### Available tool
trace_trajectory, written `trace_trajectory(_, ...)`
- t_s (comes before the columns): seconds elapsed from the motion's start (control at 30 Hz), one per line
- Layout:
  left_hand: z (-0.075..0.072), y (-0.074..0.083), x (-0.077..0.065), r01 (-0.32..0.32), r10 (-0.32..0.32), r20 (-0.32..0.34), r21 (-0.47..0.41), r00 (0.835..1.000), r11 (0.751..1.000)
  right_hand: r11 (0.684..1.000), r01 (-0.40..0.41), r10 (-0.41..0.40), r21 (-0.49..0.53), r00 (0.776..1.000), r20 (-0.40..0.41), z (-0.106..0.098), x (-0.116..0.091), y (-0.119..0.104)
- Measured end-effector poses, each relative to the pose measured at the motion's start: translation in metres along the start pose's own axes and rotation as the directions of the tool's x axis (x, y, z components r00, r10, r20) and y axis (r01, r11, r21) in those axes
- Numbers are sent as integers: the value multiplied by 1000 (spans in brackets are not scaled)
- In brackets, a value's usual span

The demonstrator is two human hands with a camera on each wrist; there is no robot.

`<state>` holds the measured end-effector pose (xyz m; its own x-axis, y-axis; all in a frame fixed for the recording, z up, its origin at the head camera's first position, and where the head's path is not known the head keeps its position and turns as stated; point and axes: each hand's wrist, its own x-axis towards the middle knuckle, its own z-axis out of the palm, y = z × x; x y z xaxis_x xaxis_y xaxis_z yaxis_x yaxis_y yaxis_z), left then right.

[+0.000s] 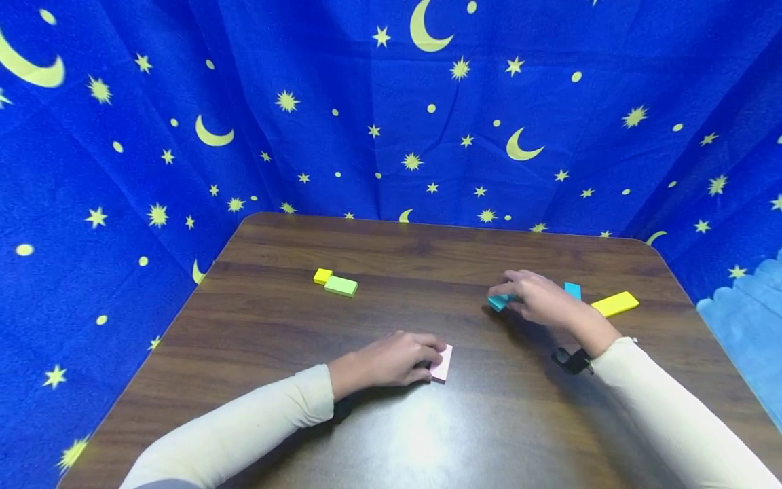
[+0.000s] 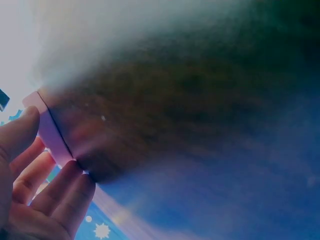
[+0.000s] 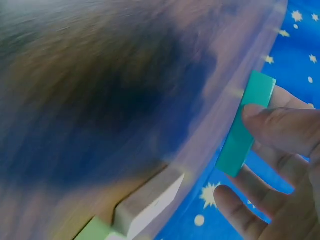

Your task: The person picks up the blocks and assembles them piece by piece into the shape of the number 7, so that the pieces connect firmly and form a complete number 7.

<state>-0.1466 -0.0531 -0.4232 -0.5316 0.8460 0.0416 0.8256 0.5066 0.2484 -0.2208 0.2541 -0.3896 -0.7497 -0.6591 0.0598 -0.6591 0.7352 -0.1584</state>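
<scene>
My left hand (image 1: 397,358) is at the near middle of the table, its thumb and fingers round a flat pink block (image 1: 444,367). In the left wrist view the thumb lies along one side of that pink block (image 2: 52,135), with fingertips at the other. Farther right, my right hand (image 1: 540,299) pinches a blue block (image 1: 497,303) close over the table. The right wrist view shows this block (image 3: 235,135) as teal and oblong, the thumb on its face and fingers behind it.
Beyond my right wrist lie a second blue block (image 1: 572,291), partly hidden, and a long yellow block (image 1: 615,303). A small yellow block (image 1: 322,276) touches a light green block (image 1: 341,286) at the back left. A star-patterned blue curtain (image 1: 342,136) hangs behind the wooden table (image 1: 256,326).
</scene>
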Motion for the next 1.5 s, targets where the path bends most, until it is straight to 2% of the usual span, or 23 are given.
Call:
trace_trajectory(0.13,0,0,1,3,-3,10,-10,1000,1000,1000,6,-7,10,999,34,6,16,-6)
trace_trajectory(0.3,0,0,1,6,-6,22,-14,1000,1000,999,52,-52,2,997,64,16,32,-13)
trace_trajectory(0.57,0,0,1,13,-12,25,-18,1000,1000,988,155,-155,22,988,19,34,51,-28)
trace_trajectory(0.73,-1,-1,0,9,-8,29,-20,1000,1000,983,181,-180,42,983,-39,38,54,-35)
trace_trajectory(0.87,0,0,0,9,-9,24,-20,1000,1000,984,169,-166,57,984,-64,40,53,-35)
trace_trajectory(1.03,1,0,0,18,-17,16,-24,1000,1000,973,210,-202,98,976,-82,43,51,-35)
trace_trajectory(1.23,1,1,-1,18,-18,14,-24,1000,1000,967,232,-225,107,971,-74,46,49,-38)
trace_trajectory(1.5,0,0,0,12,-11,12,-16,1000,1000,969,217,-215,114,976,-35,45,44,-49)
